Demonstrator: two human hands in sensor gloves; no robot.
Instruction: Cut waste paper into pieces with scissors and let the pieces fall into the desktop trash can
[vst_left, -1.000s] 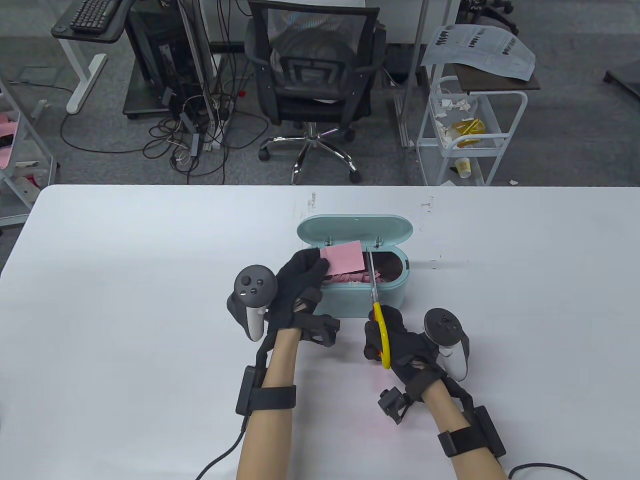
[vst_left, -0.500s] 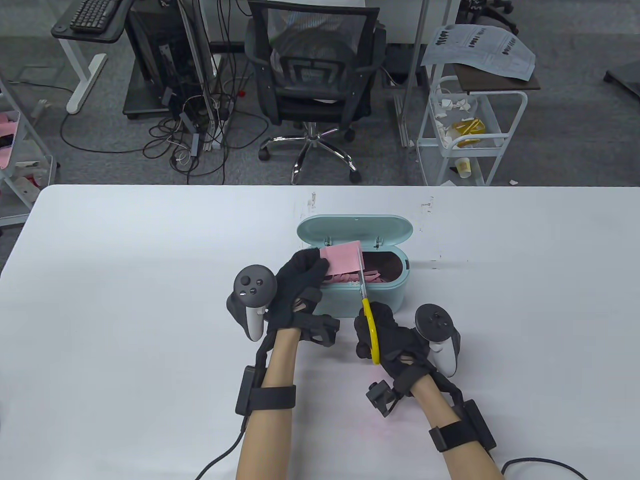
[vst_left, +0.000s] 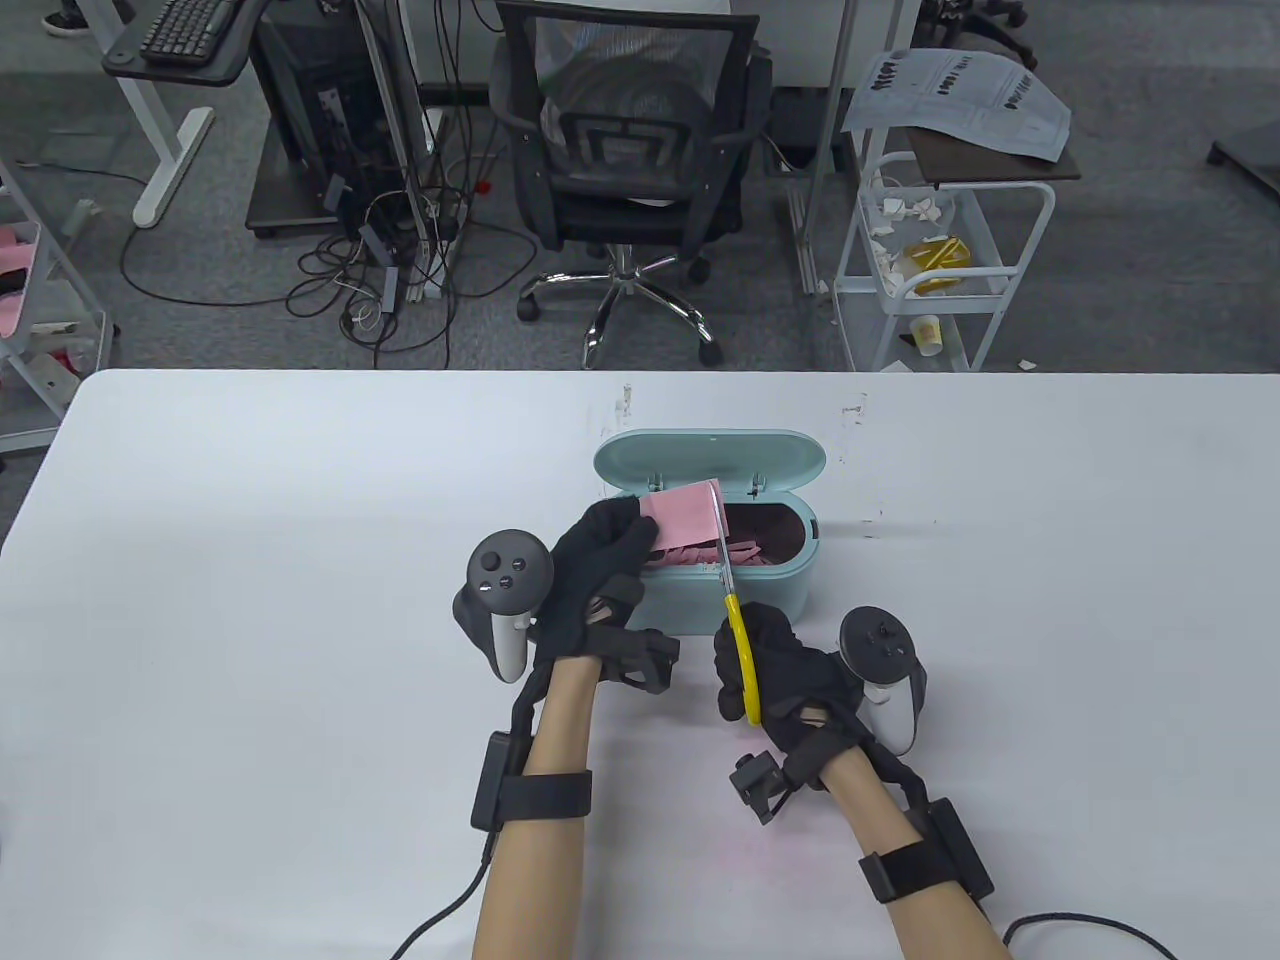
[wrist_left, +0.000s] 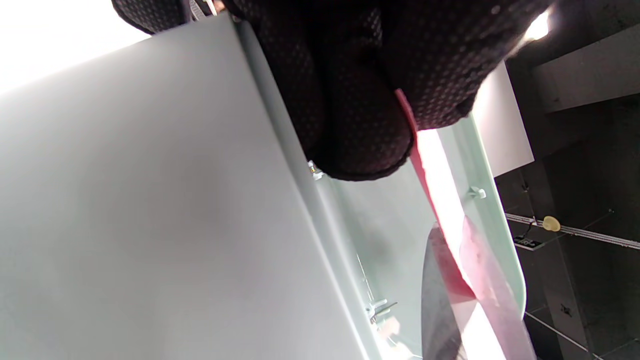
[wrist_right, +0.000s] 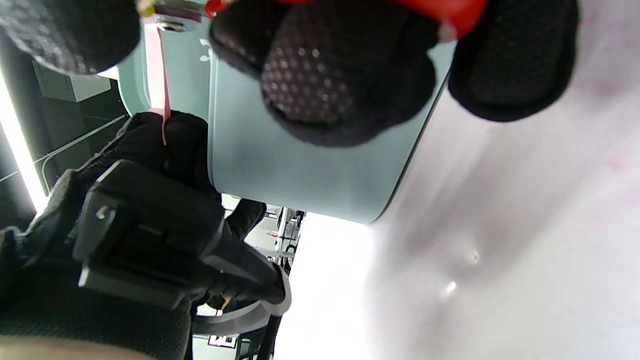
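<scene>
Since a second ago the scissors have slid leftward onto the sheet's right edge, and the blades now look shut along it; the paper and bin have not shifted.

The left hand, at nine o'clock of the trash can, pinches the pink paper between thumb and fingertips and holds it over the open bin. To cut well, it should probably keep the sheet taut and level and feed it rightward between strokes, so each narrow strip drops inside the rim. The paper is thin, matte and flat, with straight edges. The can is a smooth mint plastic oval with its hinged lid tipped back at twelve o'clock; curled pink strips lie inside.

The right hand, at five o'clock of the can, has its fingers curled through the glossy yellow handles. The blades are slim grey steel; whether this strip is fully severed I cannot tell.
</scene>
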